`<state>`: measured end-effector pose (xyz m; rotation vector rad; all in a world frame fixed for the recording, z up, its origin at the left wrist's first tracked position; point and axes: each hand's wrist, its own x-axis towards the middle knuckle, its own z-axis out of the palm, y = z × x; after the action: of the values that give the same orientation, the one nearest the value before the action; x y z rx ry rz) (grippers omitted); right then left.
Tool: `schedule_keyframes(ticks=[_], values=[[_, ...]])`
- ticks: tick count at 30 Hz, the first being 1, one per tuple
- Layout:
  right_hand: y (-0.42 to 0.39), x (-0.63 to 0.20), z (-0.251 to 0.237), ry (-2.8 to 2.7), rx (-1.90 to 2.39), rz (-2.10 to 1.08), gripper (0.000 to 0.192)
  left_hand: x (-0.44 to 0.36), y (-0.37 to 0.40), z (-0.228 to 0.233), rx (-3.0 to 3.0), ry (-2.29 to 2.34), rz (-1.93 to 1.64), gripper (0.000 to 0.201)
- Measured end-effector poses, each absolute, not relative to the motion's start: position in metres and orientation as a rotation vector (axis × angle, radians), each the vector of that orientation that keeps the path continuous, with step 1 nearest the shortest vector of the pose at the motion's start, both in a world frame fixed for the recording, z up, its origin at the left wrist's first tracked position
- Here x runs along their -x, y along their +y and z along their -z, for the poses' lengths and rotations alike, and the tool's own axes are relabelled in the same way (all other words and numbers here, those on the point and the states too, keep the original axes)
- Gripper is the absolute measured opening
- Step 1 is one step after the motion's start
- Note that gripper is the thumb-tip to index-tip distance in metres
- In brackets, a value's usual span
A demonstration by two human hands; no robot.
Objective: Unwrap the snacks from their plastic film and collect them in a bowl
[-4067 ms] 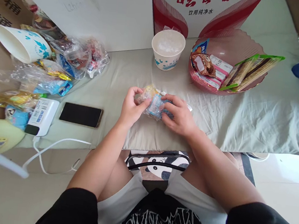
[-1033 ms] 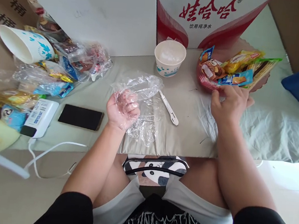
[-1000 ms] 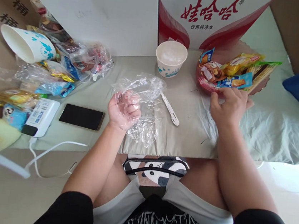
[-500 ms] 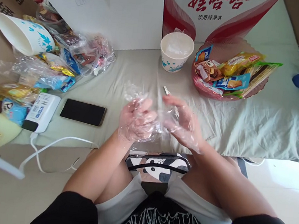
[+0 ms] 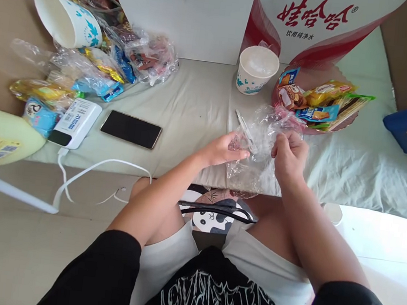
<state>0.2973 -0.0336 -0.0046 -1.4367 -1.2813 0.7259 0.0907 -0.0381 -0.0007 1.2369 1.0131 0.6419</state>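
Half a second ago the clear film lay draped over both our hands like gloves; now we hold the crumpled plastic bag [image 5: 259, 146] between them, and we have shifted toward the pink bowl [image 5: 309, 79]. Taking the bag as our landmark: far left of it a white paper cup [image 5: 66, 17] with blue leaf print lies tipped beside a heap of shiny snack wrappers [image 5: 99, 69], then a white power bank [image 5: 76, 122] with its cable and a flat black phone [image 5: 131, 129]. Our left hand [image 5: 224, 150] pinches the bag's left edge; our right hand [image 5: 289, 155] is closed on its right edge. Above it a slim white tool [image 5: 245, 127] lies on the wrinkled sheet. Behind stands a red-and-white carton [image 5: 314, 23] printed 娃哈哈.
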Motion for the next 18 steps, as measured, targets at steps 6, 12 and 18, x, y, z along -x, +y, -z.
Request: schedule_keyframes(ticks=[6,12,18], values=[[-0.041,-0.299,0.019,-1.520,1.627,-0.645,0.039,-0.082,-0.034,0.015,-1.297,1.256,-0.766,0.051],[-0.041,-0.290,0.018,-1.627,1.753,-0.504,0.033,-0.056,-0.030,0.019,-1.244,1.458,-0.971,0.048],[-0.039,-0.290,0.022,-1.658,1.752,-0.491,0.032,-0.026,-0.048,0.023,-1.323,1.644,-1.012,0.044]])
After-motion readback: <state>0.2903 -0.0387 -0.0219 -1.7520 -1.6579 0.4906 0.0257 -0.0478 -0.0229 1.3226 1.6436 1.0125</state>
